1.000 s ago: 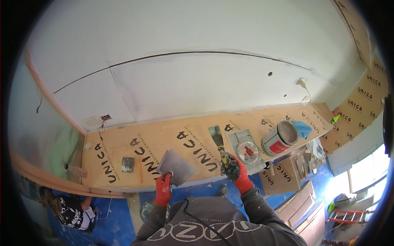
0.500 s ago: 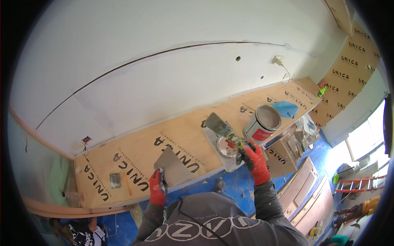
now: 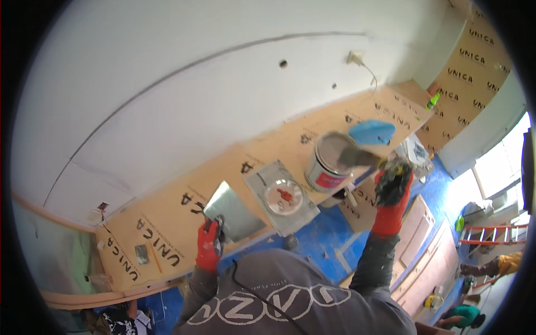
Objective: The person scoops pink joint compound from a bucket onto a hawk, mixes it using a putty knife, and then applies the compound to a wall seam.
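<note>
My left hand (image 3: 209,247), in a red and black glove, is closed on the near edge of a wide metal filling blade (image 3: 237,216), tilted above the board-covered counter. In my gloved right hand (image 3: 395,190) is a putty knife (image 3: 356,159). Its blade, blurred by motion, reaches over the right rim of an open can (image 3: 324,180) with pale greyish filler inside. To the left of the can lies a grey flat slab (image 3: 259,180). On that slab rests a round lid (image 3: 283,196) with red marks.
A blue cloth (image 3: 372,132) lies behind the can. A small metal blade (image 3: 142,254) and a pencil are at the counter's left. Above runs a white wall (image 3: 184,128) with a long groove, holes and a plugged socket. Other people and a red ladder (image 3: 491,234) are below.
My right hand has swung right with the putty knife, from over the lid to the can. The left hand's blade has tilted and catches light. The view has shifted.
</note>
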Demonstrator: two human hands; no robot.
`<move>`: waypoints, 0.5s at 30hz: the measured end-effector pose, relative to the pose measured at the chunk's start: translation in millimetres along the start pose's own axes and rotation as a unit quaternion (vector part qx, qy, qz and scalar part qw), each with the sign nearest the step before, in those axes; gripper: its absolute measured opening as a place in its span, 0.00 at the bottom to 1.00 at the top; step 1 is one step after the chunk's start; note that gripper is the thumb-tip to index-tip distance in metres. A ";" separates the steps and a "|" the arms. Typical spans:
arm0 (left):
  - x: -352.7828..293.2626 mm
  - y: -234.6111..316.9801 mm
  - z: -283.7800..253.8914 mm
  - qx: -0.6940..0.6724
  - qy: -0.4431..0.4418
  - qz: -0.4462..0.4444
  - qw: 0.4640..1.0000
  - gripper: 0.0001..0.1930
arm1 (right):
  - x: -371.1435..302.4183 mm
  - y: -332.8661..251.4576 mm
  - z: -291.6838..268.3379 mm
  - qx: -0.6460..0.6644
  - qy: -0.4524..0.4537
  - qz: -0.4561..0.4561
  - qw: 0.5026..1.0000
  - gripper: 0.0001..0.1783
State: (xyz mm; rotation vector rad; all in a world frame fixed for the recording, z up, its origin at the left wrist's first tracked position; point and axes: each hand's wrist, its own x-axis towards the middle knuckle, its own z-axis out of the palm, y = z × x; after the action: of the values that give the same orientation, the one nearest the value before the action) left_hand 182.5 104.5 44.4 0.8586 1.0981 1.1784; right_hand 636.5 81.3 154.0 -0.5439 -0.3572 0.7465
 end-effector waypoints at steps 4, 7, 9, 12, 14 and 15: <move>11.4 -5.3 38.9 0.031 -0.006 0.009 0.999 0.12 | 36.2 -33.8 -28.1 -0.204 -0.070 -0.086 0.973 0.16; 17.6 -9.8 61.0 0.103 0.000 0.025 0.994 0.13 | 59.5 -34.5 -18.7 -0.320 -0.062 -0.078 0.942 0.15; 23.4 -16.3 67.6 0.188 -0.030 0.091 0.978 0.13 | 79.9 -26.6 -12.5 -0.404 -0.004 -0.050 0.913 0.14; 32.3 -26.6 78.3 0.442 -0.080 0.328 0.831 0.19 | 100.7 -12.5 0.7 -0.575 -0.062 -0.069 0.813 0.15; 37.4 -22.7 98.3 0.525 -0.057 0.451 0.720 0.20 | 111.8 -7.2 3.7 -0.597 -0.109 -0.082 0.791 0.16; 37.8 -22.0 103.7 0.503 -0.074 0.422 0.751 0.20 | 118.8 -4.9 5.3 -0.605 -0.134 -0.089 0.780 0.17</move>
State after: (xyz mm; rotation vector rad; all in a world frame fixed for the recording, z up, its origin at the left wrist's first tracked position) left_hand 289.2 140.2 44.0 2.4526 1.2232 1.1140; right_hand 718.0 165.7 174.8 -1.6003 -1.1707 0.3148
